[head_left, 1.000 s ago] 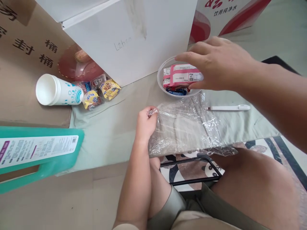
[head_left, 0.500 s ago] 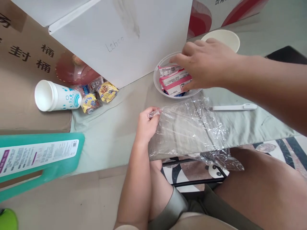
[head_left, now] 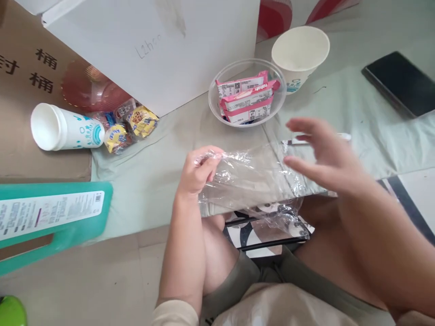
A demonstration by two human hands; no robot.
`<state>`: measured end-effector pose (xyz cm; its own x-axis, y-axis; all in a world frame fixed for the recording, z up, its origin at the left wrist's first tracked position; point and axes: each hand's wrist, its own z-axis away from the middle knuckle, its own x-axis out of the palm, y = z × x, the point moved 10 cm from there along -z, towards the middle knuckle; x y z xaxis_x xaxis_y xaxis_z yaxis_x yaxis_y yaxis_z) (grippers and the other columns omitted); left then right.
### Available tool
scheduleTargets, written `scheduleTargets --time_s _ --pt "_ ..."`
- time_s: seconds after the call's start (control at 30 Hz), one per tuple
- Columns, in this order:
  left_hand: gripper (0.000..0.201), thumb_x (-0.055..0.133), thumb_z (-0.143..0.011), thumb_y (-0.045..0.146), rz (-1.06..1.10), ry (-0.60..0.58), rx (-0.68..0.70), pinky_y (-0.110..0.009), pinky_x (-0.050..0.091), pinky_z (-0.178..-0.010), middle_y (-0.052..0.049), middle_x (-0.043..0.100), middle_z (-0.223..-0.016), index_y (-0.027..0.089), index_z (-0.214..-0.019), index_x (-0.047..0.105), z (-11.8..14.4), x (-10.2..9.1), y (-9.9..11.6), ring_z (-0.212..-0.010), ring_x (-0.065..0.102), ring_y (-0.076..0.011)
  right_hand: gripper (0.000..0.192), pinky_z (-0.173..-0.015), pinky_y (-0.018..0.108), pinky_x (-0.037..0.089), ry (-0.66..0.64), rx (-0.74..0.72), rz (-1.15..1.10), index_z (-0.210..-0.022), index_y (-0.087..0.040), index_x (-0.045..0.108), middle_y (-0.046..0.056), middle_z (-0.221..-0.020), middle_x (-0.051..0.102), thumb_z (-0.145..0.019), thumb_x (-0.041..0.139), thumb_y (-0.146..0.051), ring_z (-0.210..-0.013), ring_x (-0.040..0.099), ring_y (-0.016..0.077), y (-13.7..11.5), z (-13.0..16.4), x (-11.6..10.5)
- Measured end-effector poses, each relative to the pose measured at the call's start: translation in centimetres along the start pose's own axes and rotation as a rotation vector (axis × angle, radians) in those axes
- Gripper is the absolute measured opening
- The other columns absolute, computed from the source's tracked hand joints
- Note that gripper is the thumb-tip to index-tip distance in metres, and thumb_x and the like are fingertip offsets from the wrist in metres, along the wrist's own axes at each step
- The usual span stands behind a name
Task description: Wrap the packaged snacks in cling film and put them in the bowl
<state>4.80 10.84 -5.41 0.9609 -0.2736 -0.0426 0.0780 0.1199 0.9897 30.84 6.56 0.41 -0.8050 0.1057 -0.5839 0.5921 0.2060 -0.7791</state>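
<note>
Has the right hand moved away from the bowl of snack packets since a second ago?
Yes. The right hand has left the clear bowl and pulled back toward the person, now open over the plastic wrap, near the white pen.

Soft daylight, motion-blurred right hand (head_left: 322, 156)

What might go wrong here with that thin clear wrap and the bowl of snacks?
The plastic wrap is pinched only at one corner by the left hand, and part of it hangs crumpled off the table edge, so it may cling to itself. The right hand is open above the wrap, near a white pen that it might knock. The paper cup stands close beside the bowl and might tip.
</note>
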Motion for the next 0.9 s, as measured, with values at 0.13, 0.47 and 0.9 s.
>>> scheduleTargets --time_s 0.13,0.47,0.9 --pt "0.019 0.077 -0.077 0.041 0.059 -0.010 0.023 -0.023 0.020 -0.038 0.007 0.041 -0.036 0.023 -0.078 0.077 0.8 -0.4 -0.2 -0.030 0.030 -0.0061 0.014 -0.104 0.059 0.054 -0.121 0.058 0.039 -0.090 -0.026 0.069 0.007 -0.121 0.076 -0.082 0.071 -0.038 -0.121 0.070 0.0350 2.7 1.1 3.8" --pt "0.043 0.084 -0.068 0.061 -0.101 0.114 -0.019 -0.021 0.024 -0.034 0.004 0.051 -0.042 0.020 -0.067 0.071 -0.1 -0.9 -0.6 -0.032 0.038 -0.0060 0.012 -0.096 0.053 0.056 -0.147 -0.099 -0.007 -0.082 -0.029 0.066 0.003 -0.097 0.078 -0.080 0.072 -0.039 -0.102 0.072 0.0312 2.0 -0.1 3.7" --pt "0.055 0.089 -0.061 0.064 0.151 0.415 0.072 -0.019 0.027 -0.037 0.009 0.044 -0.052 0.024 -0.074 0.053 -1.3 -3.7 -0.2 -0.040 0.035 -0.0044 0.046 -0.090 0.048 0.062 0.092 0.138 -0.616 -0.108 -0.034 0.069 0.002 -0.105 0.077 -0.070 0.088 -0.054 -0.101 0.076 0.0269 5.6 1.4 0.3"
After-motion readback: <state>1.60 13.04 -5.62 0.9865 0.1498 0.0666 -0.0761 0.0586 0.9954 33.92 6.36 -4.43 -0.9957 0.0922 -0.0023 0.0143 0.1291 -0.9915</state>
